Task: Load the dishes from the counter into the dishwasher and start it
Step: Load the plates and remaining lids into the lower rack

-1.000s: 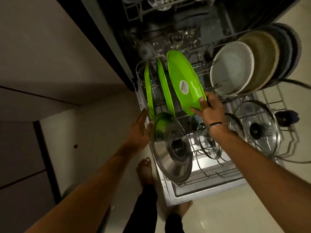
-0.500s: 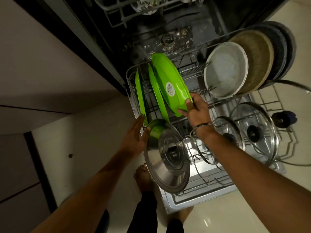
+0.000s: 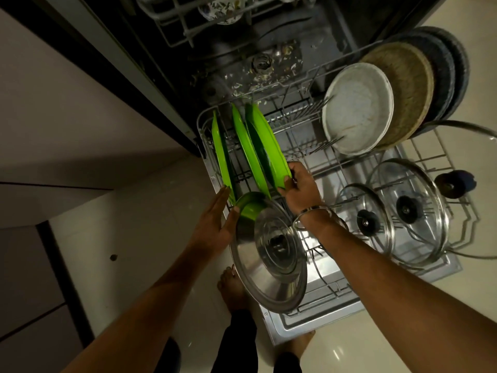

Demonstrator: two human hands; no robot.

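Note:
The dishwasher's lower rack (image 3: 419, 154) is pulled out over the open door. My right hand (image 3: 300, 191) grips the near edge of a green plate (image 3: 265, 141), which stands on edge in the rack's left rows. Two more green plates (image 3: 220, 154) stand upright to its left. My left hand (image 3: 215, 224) has straight fingers that touch the edge of the leftmost plate and the rim of a steel lid (image 3: 269, 262) leaning at the rack's near left corner. A green bowl (image 3: 251, 207) shows behind that lid.
Round pans (image 3: 357, 109) stand on edge at the rack's far right. Two glass lids (image 3: 408, 208) lean in the near right rows. The upper rack (image 3: 193, 20) holds a patterned cup. Pale cabinet fronts (image 3: 67, 117) lie to the left. My bare feet stand by the door (image 3: 304, 323).
My right hand has lowered the green plate leftward into the rack, so it now stands close beside the other two. My left hand stays by the steel lid.

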